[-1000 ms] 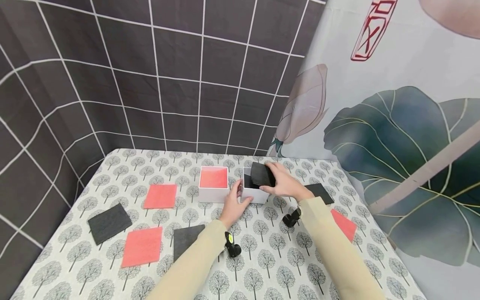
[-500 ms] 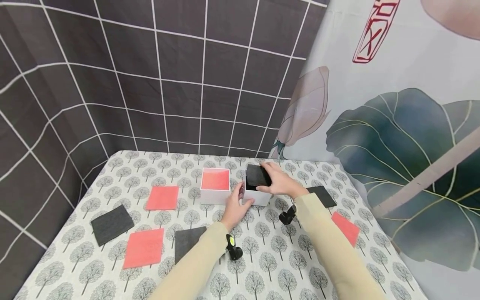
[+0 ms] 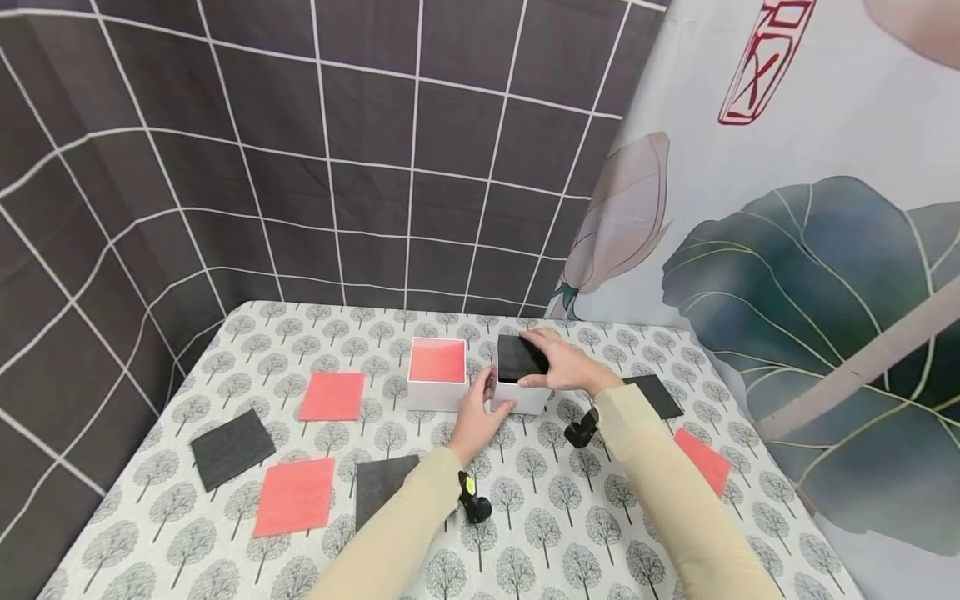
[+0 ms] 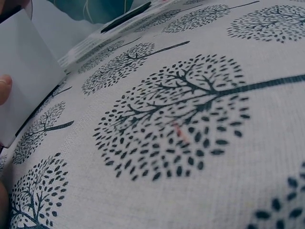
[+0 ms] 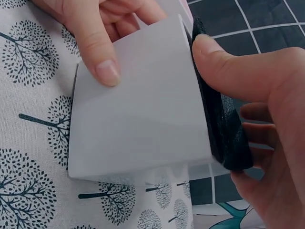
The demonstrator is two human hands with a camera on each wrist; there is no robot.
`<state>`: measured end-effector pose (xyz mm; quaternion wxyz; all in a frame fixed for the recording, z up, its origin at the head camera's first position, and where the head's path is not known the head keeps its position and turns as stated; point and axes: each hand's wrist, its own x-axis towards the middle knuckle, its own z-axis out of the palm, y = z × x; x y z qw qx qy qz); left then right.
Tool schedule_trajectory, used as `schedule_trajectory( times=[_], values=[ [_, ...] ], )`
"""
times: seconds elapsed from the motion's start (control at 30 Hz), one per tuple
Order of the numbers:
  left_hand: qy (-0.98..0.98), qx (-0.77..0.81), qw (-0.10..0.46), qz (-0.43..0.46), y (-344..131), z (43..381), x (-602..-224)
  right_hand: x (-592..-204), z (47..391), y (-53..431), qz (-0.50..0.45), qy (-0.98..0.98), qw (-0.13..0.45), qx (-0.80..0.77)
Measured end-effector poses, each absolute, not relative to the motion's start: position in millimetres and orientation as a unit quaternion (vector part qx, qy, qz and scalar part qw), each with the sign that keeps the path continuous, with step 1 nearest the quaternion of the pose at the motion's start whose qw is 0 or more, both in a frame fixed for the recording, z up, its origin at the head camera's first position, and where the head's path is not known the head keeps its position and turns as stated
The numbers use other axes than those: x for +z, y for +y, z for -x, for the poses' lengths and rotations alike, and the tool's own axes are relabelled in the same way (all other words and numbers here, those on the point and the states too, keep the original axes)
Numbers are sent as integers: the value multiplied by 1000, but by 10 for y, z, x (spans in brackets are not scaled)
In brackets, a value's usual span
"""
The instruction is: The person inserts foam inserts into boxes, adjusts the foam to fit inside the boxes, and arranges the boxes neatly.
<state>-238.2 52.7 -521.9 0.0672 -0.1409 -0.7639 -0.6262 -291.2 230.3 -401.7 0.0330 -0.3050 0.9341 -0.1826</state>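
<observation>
In the head view, my right hand holds a black square napkin over the mouth of the right white box. The napkin lies almost level with the rim and covers most of the opening. From the right wrist, its thumb shows on the near edge, the other fingers on the far side of the napkin. My left hand grips the box at its left front corner, thumb against the front wall. Only a fingertip of it shows beside the box in the left wrist view.
A second white box with red napkins inside stands to the left. Red napkins and black ones lie spread on the left of the tree-patterned tablecloth. A black napkin and a red one lie right.
The black napkin was tilted above the right box, with dark contents visible under it; my right hand has lowered and levelled it over the opening. My left hand stays at the box.
</observation>
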Motion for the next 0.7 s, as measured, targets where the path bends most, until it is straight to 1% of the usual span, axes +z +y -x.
schedule_trajectory(
  times=[0.13, 0.37, 0.5, 0.7],
  values=[
    [-764, -627, 71, 139, 528, 2385, -5221, -4075, 2940, 2331, 314, 929, 39, -194],
    [-759, -631, 65, 146, 519, 2382, -5219, -4178, 2956, 2394, 299, 919, 65, -247],
    [-758, -633, 62, 143, 520, 2383, -5216, -4191, 2968, 2396, 307, 914, 69, -254],
    [-759, -632, 72, 141, 527, 2391, -5214, -4183, 2979, 2379, 312, 915, 71, -245]
  ],
)
